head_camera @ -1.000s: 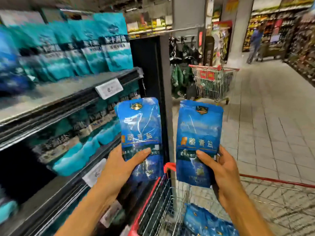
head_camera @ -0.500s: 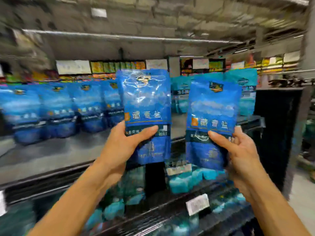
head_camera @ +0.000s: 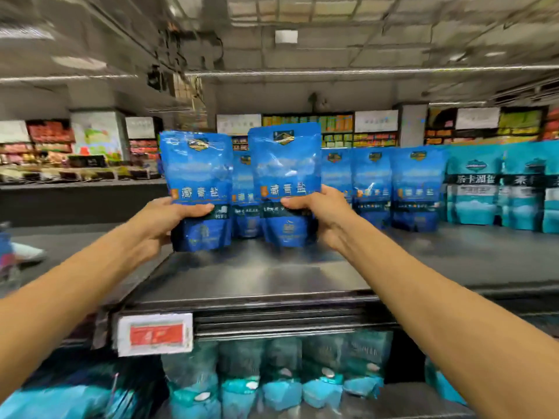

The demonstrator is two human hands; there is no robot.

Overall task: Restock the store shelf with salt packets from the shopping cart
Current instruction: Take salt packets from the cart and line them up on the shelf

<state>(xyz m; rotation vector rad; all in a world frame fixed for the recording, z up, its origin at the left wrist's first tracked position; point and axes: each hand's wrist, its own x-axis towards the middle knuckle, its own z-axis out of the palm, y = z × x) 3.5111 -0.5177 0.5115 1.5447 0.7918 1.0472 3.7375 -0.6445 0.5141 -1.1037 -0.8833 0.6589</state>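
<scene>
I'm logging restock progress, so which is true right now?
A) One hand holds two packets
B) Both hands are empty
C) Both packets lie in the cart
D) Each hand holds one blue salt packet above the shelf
D: the left hand grips one blue salt packet and the right hand grips another, both upright above the shelf.

Two glossy blue salt packets [head_camera: 196,189] [head_camera: 286,182] with white lettering, teal bags [head_camera: 473,192] at right, red-and-white price tag [head_camera: 155,334] lower left, grey shelf [head_camera: 257,276].
</scene>
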